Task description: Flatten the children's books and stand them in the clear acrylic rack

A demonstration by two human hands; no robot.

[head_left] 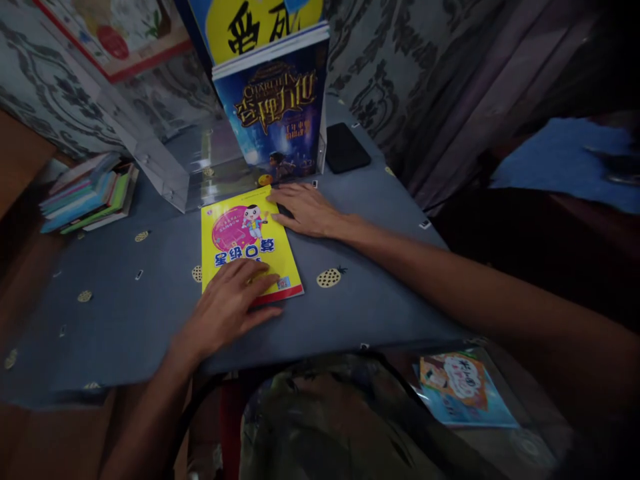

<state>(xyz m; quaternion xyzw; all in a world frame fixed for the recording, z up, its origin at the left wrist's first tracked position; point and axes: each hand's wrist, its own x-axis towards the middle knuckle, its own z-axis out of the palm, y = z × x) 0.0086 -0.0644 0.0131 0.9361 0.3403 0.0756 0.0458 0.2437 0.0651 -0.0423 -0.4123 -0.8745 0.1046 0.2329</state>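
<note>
A yellow book [240, 207] with a pink circle, a cartoon child and a red lower border lies closed on the table, its large title upside down to me. My left hand [235, 300] rests over its lower part, fingers spread and partly covering the title. At its upper right corner is my right hand [310, 210], palm down, fingers stretched out with the tips touching the cover's edge. A small dark patch shows under the right hand; I cannot tell whether it is an object or shadow.
A clear stand [170, 180] holds upright books, a dark blue one [280, 113] in front. A black phone-like slab [346, 148] lies right of it. Stacked books [90, 193] sit at left on the pineapple-patterned tablecloth [150, 320]. Lower right, a blue-and-orange book [465, 390] lies below the table edge.
</note>
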